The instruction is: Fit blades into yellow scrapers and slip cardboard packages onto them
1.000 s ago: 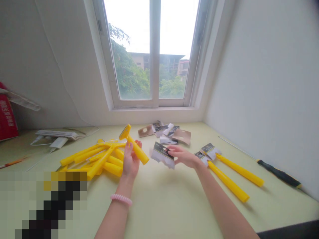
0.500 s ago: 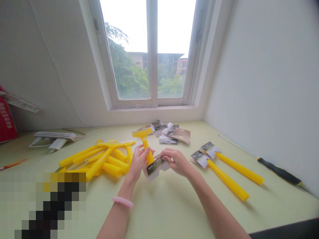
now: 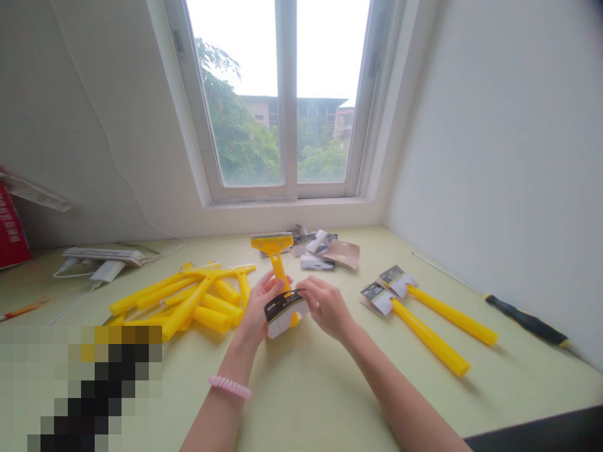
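Observation:
Upright over the table stands a yellow scraper (image 3: 273, 243), its wide blade head pointing away from me. My left hand (image 3: 258, 307) is closed around its handle. In front of the handle is a folded cardboard packaging card (image 3: 282, 314), black and white. My right hand (image 3: 327, 306) pinches the card's upper right edge. A bit of yellow shows at the card's lower cutout; whether the handle passes right through it I cannot tell. Left of my hands lies a pile of yellow scrapers (image 3: 202, 298). Two carded yellow scrapers (image 3: 431, 336) lie to the right, heads under their cards.
More cardboard cards (image 3: 342, 252) lie in a loose heap at the back, below the window (image 3: 289, 194). A long screwdriver (image 3: 527, 321) rests along the right wall. At the left are a power strip (image 3: 106, 256), a red box (image 3: 12, 229) and an orange pencil-like stick (image 3: 26, 309).
The scraper has turned so its head faces me more squarely and sits higher. The card has swung round in front of the handle, and my right hand has shifted slightly left with it.

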The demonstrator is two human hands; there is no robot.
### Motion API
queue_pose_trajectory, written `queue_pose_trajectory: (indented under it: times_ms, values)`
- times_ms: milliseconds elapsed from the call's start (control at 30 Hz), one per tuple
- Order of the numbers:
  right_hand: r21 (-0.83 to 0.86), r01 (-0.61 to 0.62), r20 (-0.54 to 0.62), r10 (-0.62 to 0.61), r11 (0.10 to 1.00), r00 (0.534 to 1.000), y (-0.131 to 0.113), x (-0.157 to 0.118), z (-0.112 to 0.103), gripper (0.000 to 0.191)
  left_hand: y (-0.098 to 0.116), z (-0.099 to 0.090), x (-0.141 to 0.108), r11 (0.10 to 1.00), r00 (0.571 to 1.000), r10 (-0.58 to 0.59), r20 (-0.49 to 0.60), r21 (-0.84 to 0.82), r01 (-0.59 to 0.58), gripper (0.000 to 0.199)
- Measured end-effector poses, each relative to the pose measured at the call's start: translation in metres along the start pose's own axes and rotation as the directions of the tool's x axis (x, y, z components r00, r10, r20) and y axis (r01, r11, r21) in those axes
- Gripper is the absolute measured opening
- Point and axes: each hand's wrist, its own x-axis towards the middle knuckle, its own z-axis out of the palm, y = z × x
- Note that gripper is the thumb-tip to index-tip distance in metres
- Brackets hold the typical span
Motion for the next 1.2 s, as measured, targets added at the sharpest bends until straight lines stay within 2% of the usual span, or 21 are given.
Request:
queue_pose_trajectory:
  times_ms: [133,333,467,567,667,800,900,1000,1067,1133,1200]
  values:
    - [-0.059,0.048,-0.020,-0.050,0.997,0.999,0.000,0.000,0.000,0.020,0.002,0.000,-0.002,0.992,1.000,-0.018,0.004,0.126,0.018,0.042]
    - [-0.093,0.022,0.034,-0.019,0.995,0.999,0.010,-0.002,0.000,0.017,-0.012,-0.002,0.001,0.963,0.990,-0.022,-0.140,0.262,0.058,0.033]
    - [-0.057,-0.144,-0.113,0.137,0.988,0.984,0.014,-0.007,0.007,0.016,-0.021,-0.002,0.004,0.962,0.975,-0.011,-0.222,0.263,0.070,0.033]
    - [-0.008,-0.351,-0.168,0.345,0.936,0.923,0.014,-0.015,0.014,0.025,-0.028,0.004,0.002,0.966,0.961,-0.006,-0.277,0.246,0.077,0.032]
    - [0.058,-0.517,-0.132,0.520,0.854,0.844,0.015,-0.025,0.015,0.029,-0.035,0.011,0.000,0.978,0.950,0.038,-0.310,0.208,0.029,0.031]
    - [0.227,-0.661,0.029,0.673,0.715,0.739,0.020,-0.033,0.011,0.017,-0.041,0.017,-0.002,0.992,0.931,0.053,-0.360,0.122,-0.009,0.030]
    - [0.495,-0.715,0.165,0.755,0.493,0.635,0.020,-0.034,0.010,0.024,-0.042,0.019,-0.002,0.997,0.916,0.055,-0.396,0.070,-0.030,0.028]
    - [0.701,-0.665,0.225,0.805,0.257,0.549,0.014,-0.032,0.011,0.035,-0.045,0.021,-0.002,0.995,0.910,0.095,-0.403,0.028,-0.091,0.028]
    - [0.782,-0.601,0.238,0.812,0.166,0.534,0.011,-0.031,0.010,0.042,-0.046,0.021,-0.002,0.990,0.914,0.135,-0.382,0.025,-0.136,0.031]
    - [0.831,-0.543,0.259,0.785,0.116,0.563,0.009,-0.030,0.008,0.048,-0.046,0.021,-0.002,0.985,0.924,0.175,-0.341,0.047,-0.169,0.031]
    - [0.847,-0.522,0.283,0.742,0.105,0.608,0.009,-0.030,0.005,0.051,-0.045,0.021,-0.002,0.983,0.942,0.180,-0.284,0.087,-0.162,0.028]
